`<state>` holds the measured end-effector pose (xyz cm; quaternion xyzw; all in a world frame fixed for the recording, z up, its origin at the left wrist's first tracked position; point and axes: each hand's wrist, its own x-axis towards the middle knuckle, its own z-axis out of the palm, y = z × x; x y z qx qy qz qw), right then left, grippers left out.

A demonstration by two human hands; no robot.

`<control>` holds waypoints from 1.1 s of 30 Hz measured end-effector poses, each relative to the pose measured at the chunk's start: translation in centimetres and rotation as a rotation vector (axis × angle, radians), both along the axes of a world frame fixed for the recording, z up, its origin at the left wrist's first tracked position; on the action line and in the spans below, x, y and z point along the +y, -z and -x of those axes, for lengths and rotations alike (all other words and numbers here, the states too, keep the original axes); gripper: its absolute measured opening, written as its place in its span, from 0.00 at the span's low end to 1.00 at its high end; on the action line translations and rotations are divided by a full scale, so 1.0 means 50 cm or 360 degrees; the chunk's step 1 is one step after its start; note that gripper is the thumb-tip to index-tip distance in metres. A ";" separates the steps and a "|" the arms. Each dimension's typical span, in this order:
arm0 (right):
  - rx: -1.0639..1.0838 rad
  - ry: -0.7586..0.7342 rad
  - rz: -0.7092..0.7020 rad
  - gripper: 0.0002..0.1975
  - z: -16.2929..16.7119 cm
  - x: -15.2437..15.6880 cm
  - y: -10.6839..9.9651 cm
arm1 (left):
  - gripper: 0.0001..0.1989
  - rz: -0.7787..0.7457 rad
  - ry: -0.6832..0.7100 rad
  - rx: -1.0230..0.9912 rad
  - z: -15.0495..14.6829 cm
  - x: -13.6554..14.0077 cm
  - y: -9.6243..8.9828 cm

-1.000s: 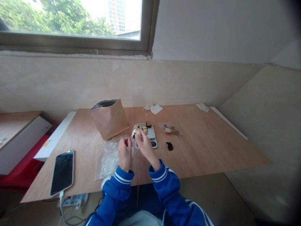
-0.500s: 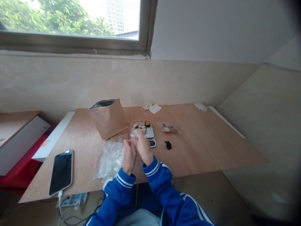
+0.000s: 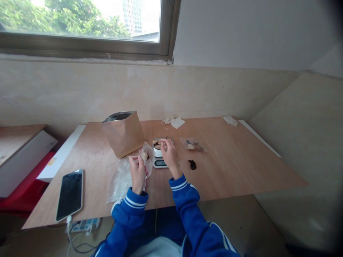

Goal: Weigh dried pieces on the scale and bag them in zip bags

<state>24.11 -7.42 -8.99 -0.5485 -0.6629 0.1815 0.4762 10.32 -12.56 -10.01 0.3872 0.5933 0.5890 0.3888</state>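
Observation:
My left hand (image 3: pixel 137 172) pinches the edge of a small clear zip bag (image 3: pixel 149 151), which is tilted and has a pale, dark-edged piece (image 3: pixel 145 156) inside. Over the kitchen scale (image 3: pixel 158 154), my right hand (image 3: pixel 169 154) is closed at the fingertips on one of the pale, dark-edged dried pieces (image 3: pixel 157 144); the fingers partly hide the pieces lying there. Beneath my left hand lies a larger clear bag of empty plastic bags (image 3: pixel 122 184). A loose black dried piece (image 3: pixel 192 164) rests on the table right of the scale.
A brown paper pouch (image 3: pixel 124 135) stands open behind my left hand. A filled clear bag (image 3: pixel 194 144) lies right of the scale. Scraps and white paper (image 3: pixel 177 122) are at the back. A phone (image 3: pixel 70 195) with a cable lies at the left front edge.
My hands have moved apart. The left has shifted left with the small bag, and the right has let go of it and reached up to the pieces on the scale.

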 end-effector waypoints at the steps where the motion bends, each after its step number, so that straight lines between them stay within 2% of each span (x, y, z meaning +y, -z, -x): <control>1: -0.0149 0.0048 0.0037 0.13 -0.007 0.015 0.025 | 0.21 -0.0003 0.0012 -0.0012 -0.001 -0.001 0.002; 5: -0.0551 0.0079 0.0160 0.17 -0.032 0.047 0.106 | 0.23 -0.0011 0.0045 -0.0023 -0.003 -0.003 0.010; 8: -0.0521 0.0073 0.0210 0.18 -0.041 0.044 0.120 | 0.24 -0.0002 0.0031 -0.0007 -0.002 -0.002 0.014; 11: -0.0205 0.0059 0.0211 0.14 -0.040 0.026 0.085 | 0.25 -0.0022 0.0020 0.0020 -0.001 0.001 0.021; 14: 0.0194 0.0068 0.0182 0.12 -0.024 -0.011 0.013 | 0.25 -0.0053 0.0004 0.0061 -0.001 0.004 0.029; 16: 0.0361 -0.0037 0.0169 0.13 -0.006 -0.040 -0.041 | 0.23 -0.0064 0.0018 0.0076 -0.004 0.004 0.032; 18: 0.0413 -0.0230 0.0229 0.13 0.013 -0.066 -0.082 | 0.22 -0.0080 0.0038 0.0077 -0.009 0.003 0.032; 20: 0.0281 -0.0323 0.0322 0.11 0.028 -0.083 -0.101 | 0.22 -0.0104 0.0054 0.0063 -0.015 0.000 0.029; 24: -0.0294 -0.0180 0.0534 0.09 0.040 -0.088 -0.083 | 0.22 -0.0116 0.0076 0.0042 -0.020 -0.008 0.026; 27: -0.0588 -0.0113 0.0713 0.14 0.041 -0.083 -0.057 | 0.22 -0.0128 0.0088 0.0057 -0.020 -0.012 0.030; 30: -0.0705 -0.0223 0.0843 0.22 0.039 -0.083 -0.043 | 0.21 -0.0135 0.0107 0.0051 -0.020 -0.014 0.035; 33: -0.0601 -0.0299 0.0869 0.21 0.031 -0.085 -0.045 | 0.21 -0.0109 0.0113 0.0014 -0.019 -0.014 0.035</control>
